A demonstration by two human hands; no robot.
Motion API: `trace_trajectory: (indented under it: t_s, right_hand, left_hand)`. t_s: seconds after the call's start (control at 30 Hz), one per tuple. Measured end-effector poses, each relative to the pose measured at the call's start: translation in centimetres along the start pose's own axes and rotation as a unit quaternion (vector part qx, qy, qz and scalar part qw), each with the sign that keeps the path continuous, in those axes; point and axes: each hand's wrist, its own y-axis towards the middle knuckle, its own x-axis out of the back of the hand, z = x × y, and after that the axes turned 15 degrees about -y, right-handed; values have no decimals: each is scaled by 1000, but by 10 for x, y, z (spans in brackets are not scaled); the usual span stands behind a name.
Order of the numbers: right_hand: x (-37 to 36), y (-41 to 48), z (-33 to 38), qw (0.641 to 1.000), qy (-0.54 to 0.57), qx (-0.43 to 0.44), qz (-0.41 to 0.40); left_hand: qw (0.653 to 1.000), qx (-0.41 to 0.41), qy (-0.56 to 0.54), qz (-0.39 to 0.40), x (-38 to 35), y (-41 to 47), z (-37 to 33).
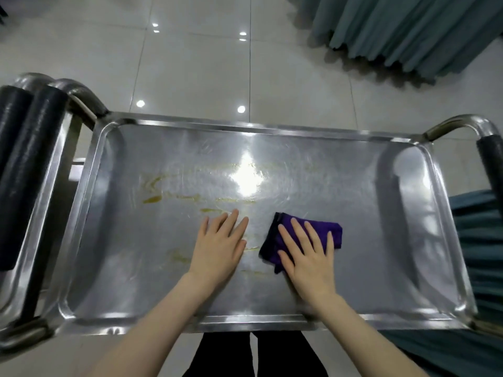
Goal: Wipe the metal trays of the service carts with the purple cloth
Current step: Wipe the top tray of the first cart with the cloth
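Right grip (309, 258) lies flat, fingers straight, pressing down on the cloth (336, 235). Left grip (220, 246) rests just beside it, released and flat on bare metal. Under both spreads the tray (353, 200). The folded cloth sits beneath the right grip's fingers. Yellowish smears (152, 198) lie beyond and left of the left grip.

bare-armed person in black trousers (226, 355)

the left hand (217, 246) and right hand (307, 257) are bare, with slim fingers (231, 223) and short, plain nails. the left forearm (152, 322) and the right forearm (362, 330) are bare from the wrist to the lower edge of the view. at the bottom centre two legs show in the trousers, the fabric plain and dark, a narrow gap of pale floor between them.
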Motion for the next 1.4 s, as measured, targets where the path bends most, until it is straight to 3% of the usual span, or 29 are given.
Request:
trace_trajectory:
  t_s: [0.27, 0.37, 0.6, 0.73, 0.8, 0.97, 1.07, 1.13, 1.27, 1.4]
  right_hand:
    - [19, 185, -53, 991, 63, -115, 3]
    - [18, 194, -48, 990, 70, -124, 0]
    - [-14, 43, -12, 992, 18, 85, -90]
    - [-19, 52, -23, 980, 11, 174, -100]
    - [-10, 90, -34, 983, 13, 154, -99]
    - [13, 209, -49, 995, 74, -11, -60]
    - [16, 221, -28, 996, 50, -54, -50]
    - [16, 194, -11, 997, 44, -25, -50]
    - [4, 99, 17, 991, 12, 115, -74]
    - [-10, 46, 24, 972, -8, 217, -90]
  left_hand:
    - [1000, 15, -12, -6, 1, 0, -4]
    - [1000, 19, -15, -15, 1, -1, -6]
    - [998, 20, -31, -44, 1, 0, -2]
    - [997, 20, -48, -52, -4, 2, 1]
    - [997, 20, -50, -61, -6, 1, 2]
    - [995, 38, -53, -80, -14, 1, -1]
    - [994, 56, -55, -77, -16, 1, -3]
    - [994, 57, -56, -78, -15, -2, -4]
    - [997, 30, -23, -69, -8, -3, 5]
    - [995, 73, 4, -74, 5, -12, 20]
